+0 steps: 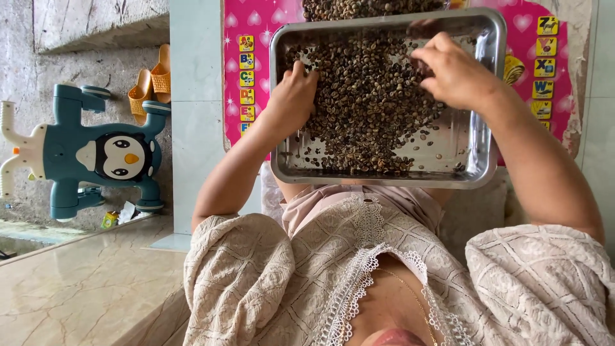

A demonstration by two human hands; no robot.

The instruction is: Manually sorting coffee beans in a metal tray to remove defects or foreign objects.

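On the person's lap, the steel tray (pixel 477 138) holds coffee beans (pixel 368 102). Left hand (pixel 291 96) and right hand (pixel 451 70) rake them, fingers loosely spread, gripping nothing. Vigorous raking could tip the unheld tray, spilling beans.

Both arms reach forward from short lacy beige sleeves, bare from above the elbow down, the elbows spread wide and the forearms angling inward toward each other. Left hand (pixel 293 96) lies palm down, wrist fairly straight, fingers close together and curled at the tips, digging downward; the thumb side faces the middle. Right hand (pixel 453 72) sits a touch farther out than the left, wrist bent, knuckles raised, fingers bunched and drawn toward the thumb in a loose pinch pointing to the left. The two hands are apart, a clear gap between them. Whether the right fingertips grip anything cannot be made out.
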